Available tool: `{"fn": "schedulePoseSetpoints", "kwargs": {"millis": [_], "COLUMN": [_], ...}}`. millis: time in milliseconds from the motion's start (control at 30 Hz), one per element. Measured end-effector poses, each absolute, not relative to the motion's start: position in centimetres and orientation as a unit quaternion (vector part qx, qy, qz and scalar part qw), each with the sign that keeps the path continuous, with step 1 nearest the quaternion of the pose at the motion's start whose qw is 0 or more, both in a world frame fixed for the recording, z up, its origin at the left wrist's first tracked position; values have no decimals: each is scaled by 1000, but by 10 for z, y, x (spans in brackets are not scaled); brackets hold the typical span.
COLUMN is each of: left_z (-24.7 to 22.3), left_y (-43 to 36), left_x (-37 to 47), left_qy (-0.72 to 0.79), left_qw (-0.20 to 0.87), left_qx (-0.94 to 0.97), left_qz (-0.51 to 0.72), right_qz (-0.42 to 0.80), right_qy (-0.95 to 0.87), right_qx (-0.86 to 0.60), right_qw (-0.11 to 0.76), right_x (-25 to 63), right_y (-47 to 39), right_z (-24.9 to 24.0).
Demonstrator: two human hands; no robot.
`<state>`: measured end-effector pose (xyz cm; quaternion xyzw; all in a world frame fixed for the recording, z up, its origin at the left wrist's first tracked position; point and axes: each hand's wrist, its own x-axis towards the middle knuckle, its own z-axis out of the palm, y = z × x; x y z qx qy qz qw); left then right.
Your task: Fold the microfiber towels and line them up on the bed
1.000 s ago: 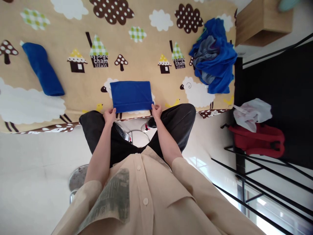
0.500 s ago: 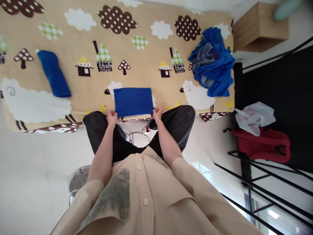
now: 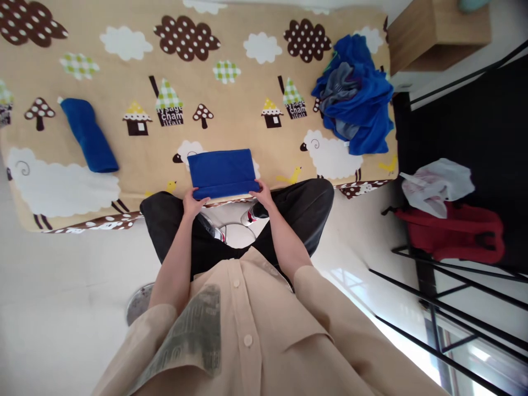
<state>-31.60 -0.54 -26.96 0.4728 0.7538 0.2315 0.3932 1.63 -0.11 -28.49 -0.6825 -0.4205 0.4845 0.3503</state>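
Blue and pressed flat: leave the folded cloth (image 3: 220, 168) lying square on the sheep-print bedspread (image 3: 144, 151), close to the near edge. Hold it by the near corners, as now: left hand (image 3: 193, 204) gripping at the near left, right hand (image 3: 261, 194) at the near right, with exact finger placement too small to tell. Judging by the narrow band along the near side, probably best to turn that band over evenly, both hands moving together, to avoid skewing. Draw lightly outward to smooth wrinkles, then match the band's width from left to right before pressing down. Avoid tugging over the near edge. Steer clear of the blue bundle (image 3: 89, 135) at left and the crumpled heap (image 3: 358, 99) at far right.
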Motion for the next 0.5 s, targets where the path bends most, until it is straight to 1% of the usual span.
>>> {"fn": "schedulePoseSetpoints", "kwargs": {"millis": [133, 333, 433, 500], "left_z": [-278, -284, -283, -283], "left_y": [-5, -2, -1, 0], "left_x": [-317, -315, -316, -316], "left_qy": [741, 762, 771, 774], "left_qw": [360, 333, 340, 373], "left_qx": [519, 492, 461, 429], "left_qz": [228, 258, 278, 279], "right_qz": [462, 414, 426, 432], "right_qy": [-490, -503, -472, -450], "right_qx": [-667, -685, -693, -700], "right_qw": [320, 326, 340, 346], "right_x": [24, 22, 19, 18], "right_y": [-5, -2, 3, 7], "right_z": [-287, -292, -294, -294]}}
